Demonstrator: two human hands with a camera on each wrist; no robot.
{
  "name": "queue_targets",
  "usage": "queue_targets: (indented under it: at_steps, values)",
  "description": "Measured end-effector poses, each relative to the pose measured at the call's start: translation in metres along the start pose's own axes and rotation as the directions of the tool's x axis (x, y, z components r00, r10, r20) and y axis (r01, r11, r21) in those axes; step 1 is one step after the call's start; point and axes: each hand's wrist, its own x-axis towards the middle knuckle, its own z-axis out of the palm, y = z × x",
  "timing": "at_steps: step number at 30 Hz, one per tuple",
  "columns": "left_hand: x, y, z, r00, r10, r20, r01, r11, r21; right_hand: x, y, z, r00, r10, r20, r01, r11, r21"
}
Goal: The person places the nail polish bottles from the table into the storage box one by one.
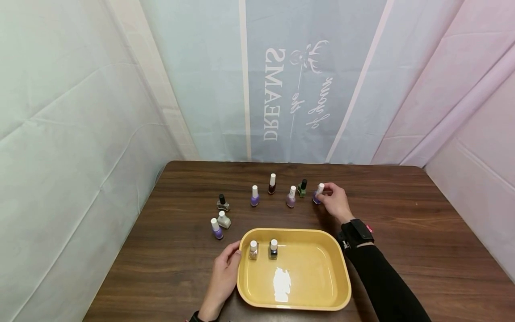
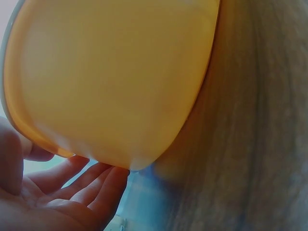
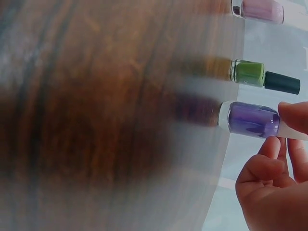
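Observation:
At the back right of the table, my right hand pinches a white-capped bottle of purple nail polish between thumb and fingers, up by the cap. The bottle stands upright, its base at the tabletop. My left hand holds the yellow tray at its left rim, fingertips against the outer wall in the left wrist view. Inside the tray, near its back left, stand a pinkish glittery nail polish and a dark nail polish, both white-capped. Close to the right hand is a green nail polish with a black cap.
Behind the tray stand a mauve polish, a dark red polish and a purple polish. Left of these are a grey polish, a whitish polish and another purple one. A printed curtain hangs behind the table.

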Motion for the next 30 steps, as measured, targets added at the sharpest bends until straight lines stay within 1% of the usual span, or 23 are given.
queue_targets:
  at_steps: [12, 20, 30]
  values:
    - [0.0004, 0.0000, 0.0006, 1.000, -0.001, -0.004, 0.001, 1.000, -0.004, -0.0011, -0.0005, 0.0003, 1.000, 0.009, -0.001, -0.009, 1.000, -0.006]
    - [0.0003, -0.0017, 0.0009, 1.000, 0.027, -0.005, -0.027, 1.000, -0.003, -0.0025, -0.0012, -0.0002, 1.000, 0.005, -0.001, -0.005, 1.000, 0.002]
    - [0.0008, 0.0000, 0.0003, 1.000, 0.001, -0.004, -0.001, 1.000, 0.010, -0.0021, -0.0006, -0.0007, 1.000, 0.005, -0.006, -0.005, 1.000, -0.011]
